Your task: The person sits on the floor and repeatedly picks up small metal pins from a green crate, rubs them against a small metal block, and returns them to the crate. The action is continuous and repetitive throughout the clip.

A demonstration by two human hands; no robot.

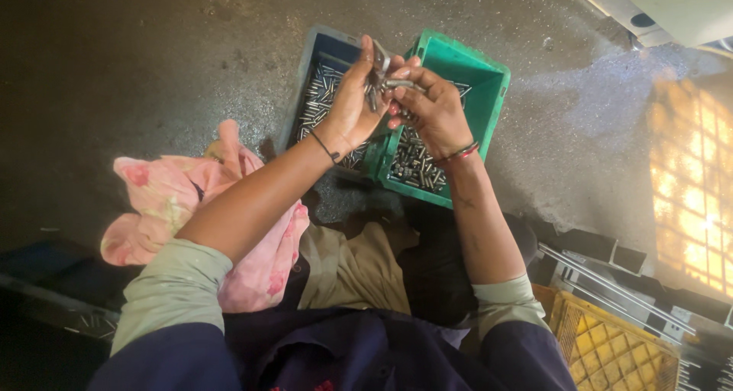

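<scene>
You wear pale grey-green sleeves pushed above your elbows, a navy garment over them, khaki trousers — a thin black band on your left wrist (327,147), red-and-metal bangles on your right wrist (456,155).

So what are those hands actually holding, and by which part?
Both the left hand and right hand pinch a bunch of small metal pins at their lower ends.

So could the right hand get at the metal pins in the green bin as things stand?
Probably yes: the right hand hovers directly above the open green bin, nothing covers its pins, though its fingers already hold a few metal pieces.
</scene>
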